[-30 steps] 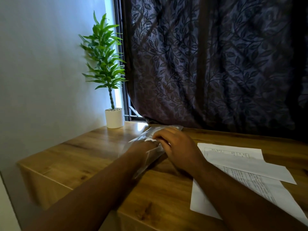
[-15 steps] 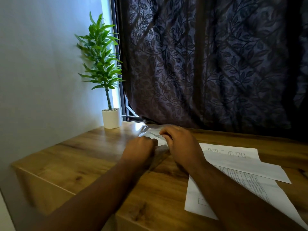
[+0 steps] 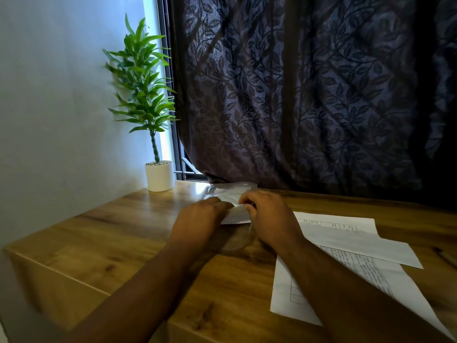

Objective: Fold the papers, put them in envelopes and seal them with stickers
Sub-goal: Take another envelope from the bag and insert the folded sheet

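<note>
A person's two hands meet at the far middle of a wooden table (image 3: 123,233). Between them lies a clear packet (image 3: 232,189), its long axis running from near to far. A white envelope (image 3: 235,216) shows at its middle. The left hand (image 3: 200,220) has its fingers curled and seems to pinch the envelope's left edge. The right hand (image 3: 270,219), fingers also curled, grips its right end. The envelope sits directly between the fingertips of both hands, neither hand nearer. Two overlapping printed sheets (image 3: 356,243) lie to the right, partly under the right forearm and nearer to that hand. A potted plant (image 3: 158,175) stands far left beside a dark curtain (image 3: 309,95).
</note>
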